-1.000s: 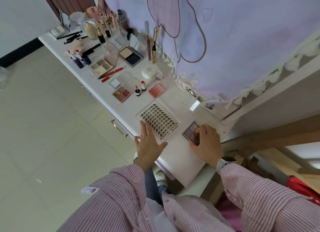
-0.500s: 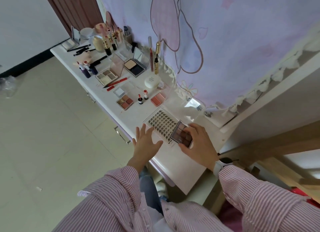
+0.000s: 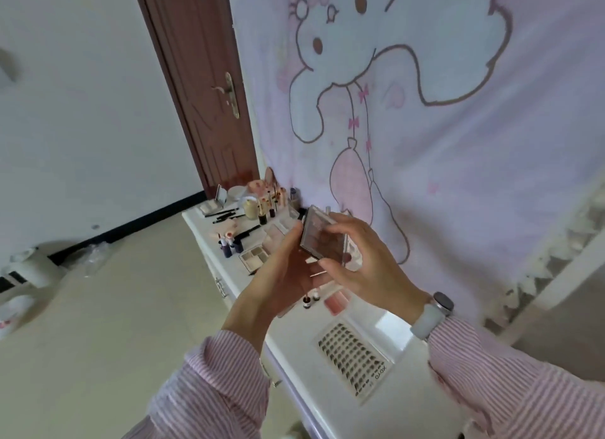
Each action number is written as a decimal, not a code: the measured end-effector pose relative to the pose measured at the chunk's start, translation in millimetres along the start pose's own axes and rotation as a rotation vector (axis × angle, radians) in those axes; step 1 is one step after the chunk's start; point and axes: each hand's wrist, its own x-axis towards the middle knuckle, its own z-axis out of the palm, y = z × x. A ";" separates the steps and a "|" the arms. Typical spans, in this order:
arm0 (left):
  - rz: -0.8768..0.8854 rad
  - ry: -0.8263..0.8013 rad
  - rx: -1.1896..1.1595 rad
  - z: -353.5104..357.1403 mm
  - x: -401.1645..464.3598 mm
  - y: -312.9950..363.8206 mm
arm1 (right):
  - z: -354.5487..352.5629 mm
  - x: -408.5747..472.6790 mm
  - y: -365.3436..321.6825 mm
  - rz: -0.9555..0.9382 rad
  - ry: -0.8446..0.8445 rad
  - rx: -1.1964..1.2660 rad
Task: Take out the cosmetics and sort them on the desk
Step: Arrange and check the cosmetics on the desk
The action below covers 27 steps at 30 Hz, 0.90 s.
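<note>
- While I hold this one up to look at it, the far-left end of the desk point(image 3: 209, 242) carries what is already laid out: bottles, pencils and an open pale palette point(image 3: 254, 257).
- My left hand point(image 3: 278, 275) is raised off the desk, fingers curled round the near-left edge of the eyeshadow palette point(image 3: 322, 239), fingertips up at its top corner.
- The eyeshadow palette itself is in the air between both hands, tilted, its mauve pans facing me, well above the desk.
- My right hand point(image 3: 363, 265) clamps the other side, thumb under the lower edge and fingers over the back.
- Lower right, the lash tray point(image 3: 353, 353) lies flat on the desk near me, untouched.
- I judge I am mid-sort: inspecting, not yet placing. Next I need a bare spot beside the other palettes, and to set it down flat without knocking the small bottles point(image 3: 311, 299) below my hands.
</note>
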 end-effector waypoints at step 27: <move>0.041 0.245 -0.112 15.4 -4.6 -26.3 | -10.2 -9.1 1.0 -0.357 0.042 -0.540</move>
